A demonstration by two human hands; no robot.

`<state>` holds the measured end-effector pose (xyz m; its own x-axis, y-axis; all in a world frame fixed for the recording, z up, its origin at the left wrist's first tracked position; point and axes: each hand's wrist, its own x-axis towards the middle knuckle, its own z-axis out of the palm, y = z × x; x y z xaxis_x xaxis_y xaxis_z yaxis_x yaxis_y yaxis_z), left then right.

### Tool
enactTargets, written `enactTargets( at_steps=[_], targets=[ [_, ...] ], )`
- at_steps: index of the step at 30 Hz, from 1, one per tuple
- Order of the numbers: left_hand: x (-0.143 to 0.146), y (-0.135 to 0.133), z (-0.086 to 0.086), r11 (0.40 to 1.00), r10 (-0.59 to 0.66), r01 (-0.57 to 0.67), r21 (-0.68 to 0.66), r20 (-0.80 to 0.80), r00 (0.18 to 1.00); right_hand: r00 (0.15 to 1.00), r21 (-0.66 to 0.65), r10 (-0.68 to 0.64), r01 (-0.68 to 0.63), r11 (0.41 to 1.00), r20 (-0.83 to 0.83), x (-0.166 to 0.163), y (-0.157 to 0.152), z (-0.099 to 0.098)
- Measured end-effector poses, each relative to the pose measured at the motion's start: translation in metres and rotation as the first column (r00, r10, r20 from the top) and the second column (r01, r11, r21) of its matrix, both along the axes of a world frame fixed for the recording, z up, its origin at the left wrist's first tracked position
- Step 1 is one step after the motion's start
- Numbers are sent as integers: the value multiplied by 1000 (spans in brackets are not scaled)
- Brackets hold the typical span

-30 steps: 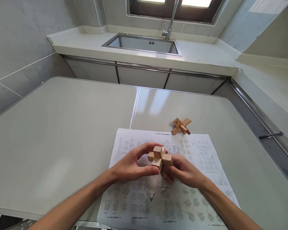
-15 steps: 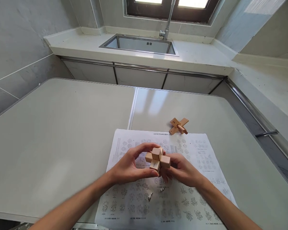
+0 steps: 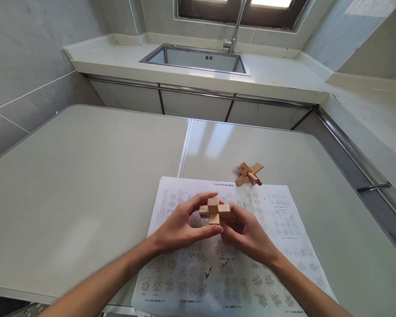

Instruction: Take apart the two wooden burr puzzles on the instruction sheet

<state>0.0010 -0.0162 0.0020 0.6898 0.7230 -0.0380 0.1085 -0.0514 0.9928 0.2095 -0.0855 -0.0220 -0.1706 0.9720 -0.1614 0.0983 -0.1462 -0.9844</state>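
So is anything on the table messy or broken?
Nothing looks broken or spilled. Both hands, left hand and right hand, hold a wooden puzzle over the paper sheet. A few loose wooden pieces lie crossed at the sheet's far edge, apart from the rest.

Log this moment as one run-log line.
left hand: holds interlocked wooden block puzzle | right hand: holds same puzzle | under: printed diagram sheet | beyond sheet: loose crossed wooden pieces on grey table

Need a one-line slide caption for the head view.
Left hand and right hand grip a pale interlocking wooden block puzzle above a printed diagram sheet; loose crossed wooden pieces lie beyond.
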Motion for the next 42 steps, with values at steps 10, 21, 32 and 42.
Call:
enactTargets(
  at_steps=[10, 21, 32, 42],
  targets=[
    [-2, 5, -6, 967, 54, -60, 249, 32, 998, 980, -99, 54, -74, 992, -192, 14, 11, 5],
    [-5, 6, 0, 977, -100, 73, 199, 128, 987, 836, -134, 385, -466, 875, -391, 17, 8, 6],
    [-6, 8, 2, 964, -110, 68, 259, 149, 983, 947, 34, 319, -317, 948, -35, 14, 8, 8],
    [-5, 7, 1, 975, -99, 64, 213, 159, 982, 904, -6, 375, -384, 923, -204, 13, 4, 4]
  ],
)
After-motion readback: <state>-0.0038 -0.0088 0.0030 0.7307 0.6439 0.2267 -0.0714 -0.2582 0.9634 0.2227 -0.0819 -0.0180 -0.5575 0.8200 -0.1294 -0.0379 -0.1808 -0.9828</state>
